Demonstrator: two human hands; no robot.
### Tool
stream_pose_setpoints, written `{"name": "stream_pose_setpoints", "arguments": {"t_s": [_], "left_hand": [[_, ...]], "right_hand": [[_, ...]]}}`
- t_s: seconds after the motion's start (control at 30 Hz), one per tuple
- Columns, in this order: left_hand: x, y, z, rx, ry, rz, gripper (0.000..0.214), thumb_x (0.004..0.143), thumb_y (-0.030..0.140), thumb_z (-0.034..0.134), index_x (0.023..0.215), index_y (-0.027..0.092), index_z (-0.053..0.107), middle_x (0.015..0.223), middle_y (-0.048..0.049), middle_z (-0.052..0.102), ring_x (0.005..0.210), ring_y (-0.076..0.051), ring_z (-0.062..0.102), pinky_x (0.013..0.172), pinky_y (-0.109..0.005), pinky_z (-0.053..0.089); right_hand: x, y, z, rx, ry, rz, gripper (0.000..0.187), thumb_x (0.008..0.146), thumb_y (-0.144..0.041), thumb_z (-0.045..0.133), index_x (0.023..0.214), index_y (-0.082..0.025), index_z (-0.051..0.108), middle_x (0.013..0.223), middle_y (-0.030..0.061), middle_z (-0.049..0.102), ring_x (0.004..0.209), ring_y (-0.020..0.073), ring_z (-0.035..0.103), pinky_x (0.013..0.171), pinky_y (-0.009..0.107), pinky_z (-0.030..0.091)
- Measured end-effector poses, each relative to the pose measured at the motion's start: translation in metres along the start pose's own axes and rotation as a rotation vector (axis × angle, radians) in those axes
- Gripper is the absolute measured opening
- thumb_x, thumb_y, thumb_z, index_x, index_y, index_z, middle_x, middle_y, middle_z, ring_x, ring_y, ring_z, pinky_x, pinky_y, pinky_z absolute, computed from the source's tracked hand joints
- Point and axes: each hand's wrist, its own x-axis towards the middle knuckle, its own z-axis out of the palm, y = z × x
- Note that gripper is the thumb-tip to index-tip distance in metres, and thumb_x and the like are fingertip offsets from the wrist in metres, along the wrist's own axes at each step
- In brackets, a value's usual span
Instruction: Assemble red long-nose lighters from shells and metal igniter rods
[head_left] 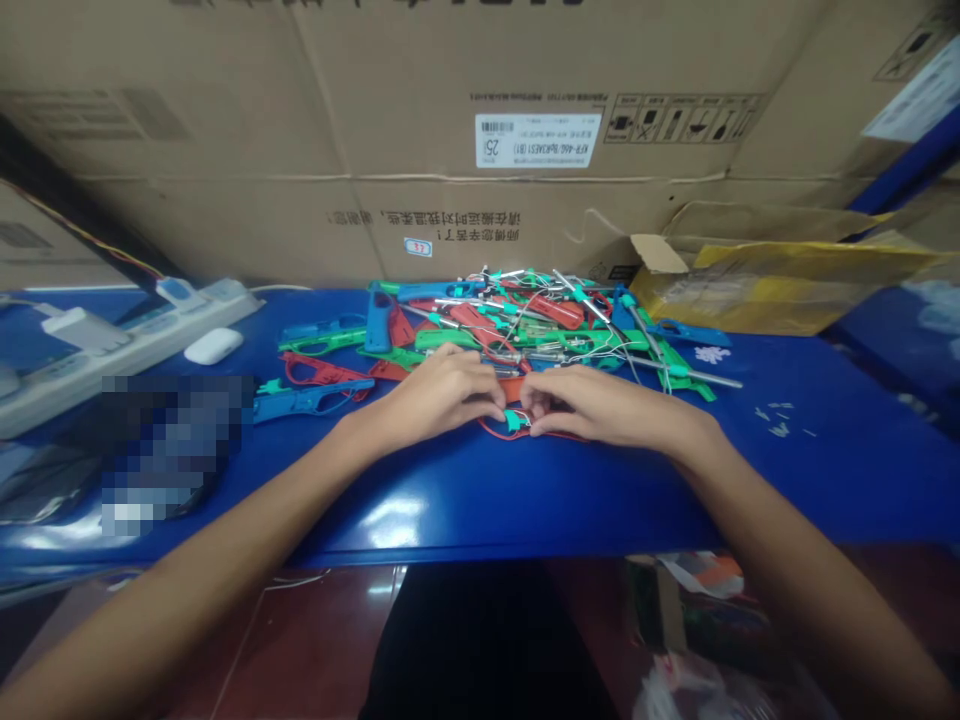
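Left hand (442, 395) and right hand (596, 408) grip pinched closed on red seal (495, 431), 6 o'clock of parts pile (525, 320) on desk (465, 500); risk: small green clip (514, 421) slips out, pile wires snag.

1. Your table (465, 510) is a glossy deep blue.
2. The pile of plastic pieces (525, 325) mixes red, green and blue, threaded with silver wires (581, 295).
3. The piece (495, 430) nearest you is red, with a small green tip (514, 420).
4. The cardboard box (300, 150) behind is plain brown with black print and a white label (536, 138).
5. The power strip (135, 345) on your left is white, and the bag (787, 285) on your right is yellow.
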Motion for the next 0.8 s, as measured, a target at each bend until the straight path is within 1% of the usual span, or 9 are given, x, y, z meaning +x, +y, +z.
{"name": "stream_pose_setpoints", "arguments": {"t_s": [0.07, 0.13, 0.2, 0.33, 0.53, 0.6, 0.73, 0.8], "left_hand": [[-0.0006, -0.0022, -0.0016, -0.029, 0.001, 0.015, 0.014, 0.1, 0.036, 0.064, 0.098, 0.027, 0.074, 0.096, 0.0004, 0.076, 0.093, -0.019, 0.061, 0.088, -0.036, 0.032], [-0.0013, -0.0042, -0.0036, -0.063, -0.006, 0.023, 0.014, 0.1, 0.036, 0.064, 0.099, 0.027, 0.074, 0.1, 0.0, 0.076, 0.096, -0.019, 0.061, 0.089, -0.036, 0.034], [-0.0022, -0.0063, -0.0057, -0.094, -0.029, 0.024, 0.014, 0.101, 0.033, 0.061, 0.102, 0.026, 0.074, 0.103, -0.0008, 0.076, 0.099, -0.019, 0.062, 0.091, -0.036, 0.036], [-0.0033, -0.0099, -0.0082, -0.147, -0.059, 0.04, 0.016, 0.103, 0.028, 0.058, 0.106, 0.026, 0.074, 0.106, -0.0018, 0.075, 0.101, -0.019, 0.061, 0.092, -0.035, 0.04], [-0.0021, -0.0089, -0.007, -0.165, -0.053, 0.012, 0.017, 0.103, 0.027, 0.056, 0.102, 0.024, 0.073, 0.1, -0.0024, 0.073, 0.096, -0.018, 0.062, 0.089, -0.033, 0.042], [-0.002, -0.008, -0.0067, -0.147, -0.048, 0.007, 0.017, 0.103, 0.028, 0.056, 0.101, 0.024, 0.073, 0.101, -0.0029, 0.072, 0.098, -0.018, 0.062, 0.089, -0.033, 0.042], [-0.0025, -0.0069, -0.0066, -0.127, -0.027, 0.005, 0.017, 0.103, 0.028, 0.056, 0.101, 0.025, 0.073, 0.102, -0.0034, 0.07, 0.099, -0.018, 0.061, 0.089, -0.033, 0.04], [-0.0027, -0.0062, -0.0068, -0.129, -0.025, 0.008, 0.017, 0.103, 0.028, 0.056, 0.1, 0.024, 0.073, 0.101, -0.0035, 0.069, 0.099, -0.018, 0.06, 0.089, -0.033, 0.04]], "right_hand": [[-0.0012, 0.0, 0.0004, -0.018, 0.007, -0.054, 0.017, 0.099, -0.028, 0.06, 0.115, -0.023, 0.066, 0.11, 0.0043, 0.071, 0.093, 0.018, 0.064, 0.08, 0.03, 0.046], [-0.0022, -0.0002, 0.0002, -0.062, 0.0, -0.1, 0.027, 0.101, -0.026, 0.057, 0.127, -0.027, 0.064, 0.127, 0.0051, 0.068, 0.11, 0.0204, 0.064, 0.092, 0.034, 0.047], [-0.0027, -0.0001, -0.0002, -0.103, -0.008, -0.113, 0.032, 0.102, -0.026, 0.056, 0.134, -0.028, 0.063, 0.133, 0.0056, 0.067, 0.117, 0.0218, 0.062, 0.098, 0.036, 0.046], [-0.0023, -0.0002, -0.0004, -0.14, -0.016, -0.117, 0.032, 0.102, -0.025, 0.056, 0.132, -0.026, 0.065, 0.124, 0.0068, 0.07, 0.111, 0.022, 0.064, 0.094, 0.035, 0.047], [-0.0006, -0.0028, 0.0001, -0.119, 0.012, -0.05, 0.026, 0.101, -0.027, 0.058, 0.124, -0.022, 0.067, 0.105, 0.006, 0.072, 0.091, 0.0201, 0.064, 0.082, 0.033, 0.047], [-0.0003, -0.0029, 0.0001, -0.121, 0.01, -0.066, 0.025, 0.101, -0.027, 0.057, 0.124, -0.022, 0.067, 0.105, 0.0062, 0.072, 0.091, 0.0202, 0.064, 0.082, 0.033, 0.047], [0.0002, -0.0009, 0.0003, -0.141, 0.001, -0.114, 0.028, 0.102, -0.025, 0.055, 0.126, -0.024, 0.069, 0.113, 0.0075, 0.071, 0.1, 0.021, 0.064, 0.088, 0.034, 0.047], [0.0008, 0.0007, 0.0004, -0.156, -0.007, -0.119, 0.029, 0.101, -0.025, 0.056, 0.126, -0.027, 0.071, 0.11, 0.0067, 0.071, 0.097, 0.0205, 0.064, 0.086, 0.034, 0.047]]}}
